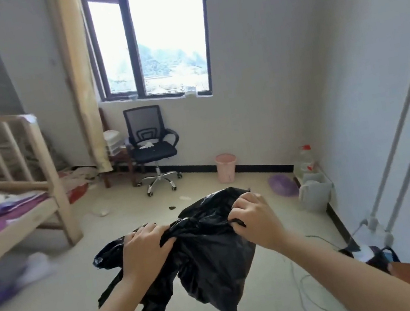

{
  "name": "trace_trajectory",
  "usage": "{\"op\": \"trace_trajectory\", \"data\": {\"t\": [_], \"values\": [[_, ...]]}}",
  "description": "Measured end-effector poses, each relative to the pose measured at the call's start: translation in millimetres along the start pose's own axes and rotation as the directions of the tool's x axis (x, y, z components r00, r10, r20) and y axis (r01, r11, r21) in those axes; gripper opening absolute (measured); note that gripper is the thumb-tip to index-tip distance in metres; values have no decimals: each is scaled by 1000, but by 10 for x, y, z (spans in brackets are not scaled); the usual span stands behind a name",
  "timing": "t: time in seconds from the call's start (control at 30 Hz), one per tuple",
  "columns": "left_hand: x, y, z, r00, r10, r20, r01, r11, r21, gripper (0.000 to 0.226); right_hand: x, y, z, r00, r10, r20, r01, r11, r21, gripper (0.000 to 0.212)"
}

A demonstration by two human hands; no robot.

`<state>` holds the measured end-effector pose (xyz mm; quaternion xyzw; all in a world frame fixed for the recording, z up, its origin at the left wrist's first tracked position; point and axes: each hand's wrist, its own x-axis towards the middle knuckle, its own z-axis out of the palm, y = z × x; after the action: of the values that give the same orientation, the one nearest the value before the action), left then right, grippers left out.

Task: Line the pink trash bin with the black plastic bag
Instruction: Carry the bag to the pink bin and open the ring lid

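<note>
A crumpled black plastic bag (211,258) hangs in the air in front of me, held at its top by both hands. My left hand (144,251) grips the bag's left part, with a loose flap spilling out beside it. My right hand (256,217) pinches the bag's upper right edge. The pink trash bin (226,168) stands upright on the floor against the far wall under the window, well beyond the bag and apart from both hands.
A black office chair (153,148) stands left of the bin. A wooden bed (15,205) fills the left side. A purple basin (283,185), bottles (306,159) and a white container (314,192) sit in the right corner. White poles (398,137) and cables (303,286) lie at right.
</note>
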<state>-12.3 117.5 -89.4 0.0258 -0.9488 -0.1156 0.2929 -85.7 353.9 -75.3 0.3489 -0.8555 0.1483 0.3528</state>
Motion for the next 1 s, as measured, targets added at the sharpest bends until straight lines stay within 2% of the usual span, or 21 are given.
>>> {"op": "trace_trajectory", "data": {"t": [0.17, 0.23, 0.37, 0.5, 0.63, 0.77, 0.87, 1.0], "values": [[230, -989, -56, 997, -48, -60, 52, 996, 66, 18, 689, -507, 658, 999, -53, 7, 53, 998, 45, 14], [313, -1248, 15, 996, -43, -80, 50, 994, 95, 26, 843, -606, 876, 996, -84, 29, 82, 995, 48, 23], [523, -1524, 263, 993, -70, -96, 79, 992, 95, 40, 1064, -621, 1249, 988, -148, 50, 147, 989, 13, 27], [896, -1670, 612, 992, -65, -106, 76, 992, 100, 38, 1310, -405, 1577, 978, -206, 34, 209, 968, -141, 24], [1555, -1809, 969, 993, -46, -113, 60, 990, 129, 19, 1745, -17, 1969, 971, -238, 31, 237, 934, -266, 6], [2241, -1979, 1293, 990, -45, -132, 66, 986, 155, 19, 2308, 385, 2431, 977, -209, 48, 215, 952, -220, 14], [2678, -2165, 1512, 991, -51, -125, 73, 982, 174, 37, 2706, 626, 2806, 974, -222, 42, 226, 958, -179, 15], [3103, -2405, 1847, 993, -88, -81, 101, 980, 171, 36, 3059, 852, 3271, 975, -200, 92, 212, 966, -151, 18]]}}
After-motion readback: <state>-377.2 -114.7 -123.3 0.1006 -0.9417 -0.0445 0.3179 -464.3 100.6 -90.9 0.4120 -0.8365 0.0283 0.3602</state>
